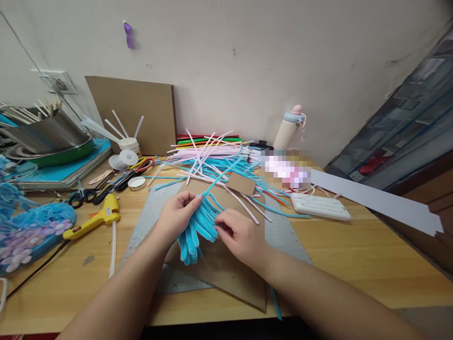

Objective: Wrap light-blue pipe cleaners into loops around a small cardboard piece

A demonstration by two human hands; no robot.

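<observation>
A bundle of looped blue pipe cleaners (194, 232) hangs over a sheet of brown cardboard (226, 269). My left hand (179, 215) is closed round its top, thumb pressed near where one straight stem sticks up and away. At the bundle's right side my right hand (240, 236) has its fingers pinched together by the loop ends, touching one blue strand. Its fingertips are partly hidden. Behind the hands lies a heap of loose blue pipe cleaners (226, 166), with pink ones crossing over it.
To the left lie a yellow glue gun (94, 218), black scissors (83, 197) and a blue fluffy piece with flowers (35, 236). A white power strip (320, 206) is on the right. A bottle (287, 130) stands by the wall, and a metal pot (49, 132) at far left.
</observation>
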